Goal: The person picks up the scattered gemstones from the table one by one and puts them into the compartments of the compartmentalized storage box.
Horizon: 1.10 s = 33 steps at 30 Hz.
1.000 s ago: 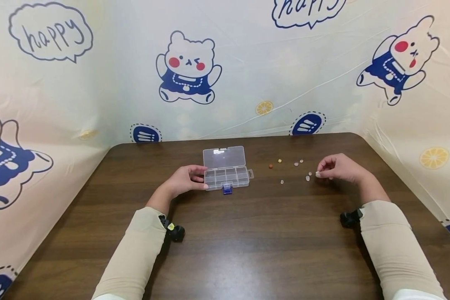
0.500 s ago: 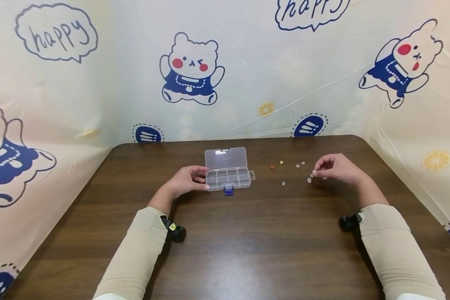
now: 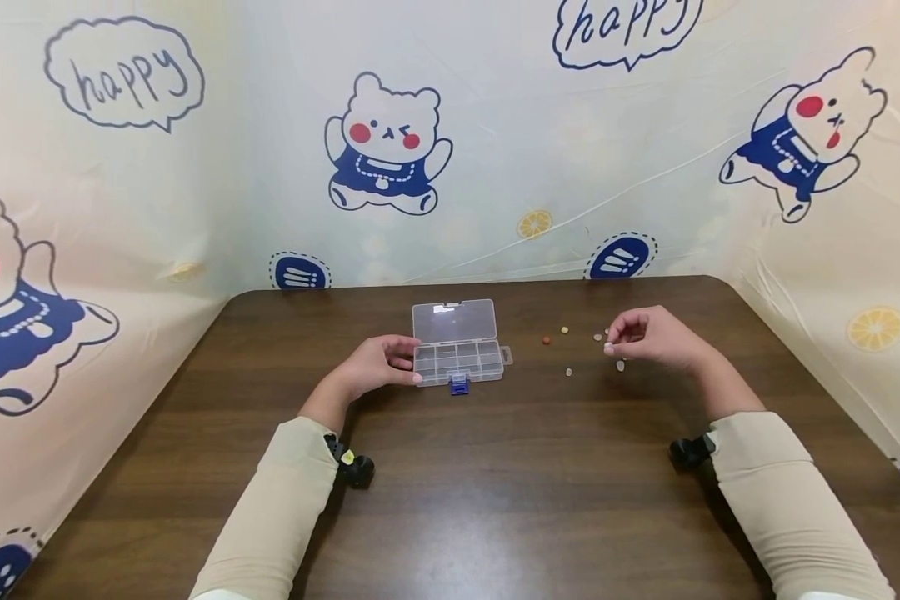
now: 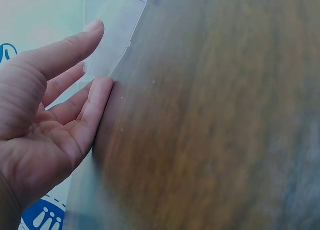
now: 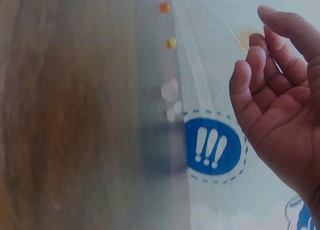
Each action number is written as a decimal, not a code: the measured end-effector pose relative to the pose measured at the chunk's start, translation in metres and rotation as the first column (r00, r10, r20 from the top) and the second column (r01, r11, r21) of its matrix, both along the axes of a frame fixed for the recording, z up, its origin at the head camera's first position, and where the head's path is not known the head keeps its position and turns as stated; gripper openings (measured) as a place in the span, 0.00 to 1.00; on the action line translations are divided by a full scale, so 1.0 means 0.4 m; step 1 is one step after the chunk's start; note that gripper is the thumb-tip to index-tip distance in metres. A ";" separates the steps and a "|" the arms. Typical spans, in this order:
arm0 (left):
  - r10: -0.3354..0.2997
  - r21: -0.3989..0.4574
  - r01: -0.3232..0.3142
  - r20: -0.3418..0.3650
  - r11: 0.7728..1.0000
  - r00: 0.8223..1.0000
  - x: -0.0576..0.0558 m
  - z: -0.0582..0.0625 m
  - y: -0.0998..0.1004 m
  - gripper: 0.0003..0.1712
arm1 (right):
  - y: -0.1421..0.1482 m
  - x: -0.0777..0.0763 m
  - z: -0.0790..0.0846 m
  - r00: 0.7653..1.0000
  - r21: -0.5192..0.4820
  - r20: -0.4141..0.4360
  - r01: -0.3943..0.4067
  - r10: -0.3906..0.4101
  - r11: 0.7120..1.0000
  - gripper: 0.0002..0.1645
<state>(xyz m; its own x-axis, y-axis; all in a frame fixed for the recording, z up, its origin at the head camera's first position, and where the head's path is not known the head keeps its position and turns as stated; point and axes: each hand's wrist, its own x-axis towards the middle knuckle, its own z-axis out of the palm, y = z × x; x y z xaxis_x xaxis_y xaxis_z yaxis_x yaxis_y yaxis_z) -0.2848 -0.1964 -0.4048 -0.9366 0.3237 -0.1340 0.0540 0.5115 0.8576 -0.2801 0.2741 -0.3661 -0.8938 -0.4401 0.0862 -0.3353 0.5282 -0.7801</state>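
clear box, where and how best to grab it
Best pinched, probably, at its left end, from the left: the clear box has its lid open behind, a blue latch in front and a tab on the right, so that end looks plainest.

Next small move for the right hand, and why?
I'd probably ease the right hand leftward to just over the open box. It seems to pinch a small pale piece at its fingertips, off to the box's right; the lid is folded back, and the left hand holds the box's left end.
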 end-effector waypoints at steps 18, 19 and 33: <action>-0.001 0.007 0.001 -0.003 1.000 1.000 -0.006 -0.005 0.004 0.39 | -0.095 -0.011 0.028 0.994 -0.012 -0.025 -0.111 0.111 0.994 0.10; -0.001 0.007 0.001 -0.002 1.000 1.000 -0.006 -0.005 0.004 0.39 | -0.100 -0.011 0.029 0.994 -0.005 -0.025 -0.111 0.111 0.994 0.10; -0.005 0.007 0.005 -0.002 1.000 1.000 -0.006 -0.006 0.001 0.39 | -0.172 -0.009 0.064 0.987 0.047 -0.055 -0.151 0.153 0.987 0.07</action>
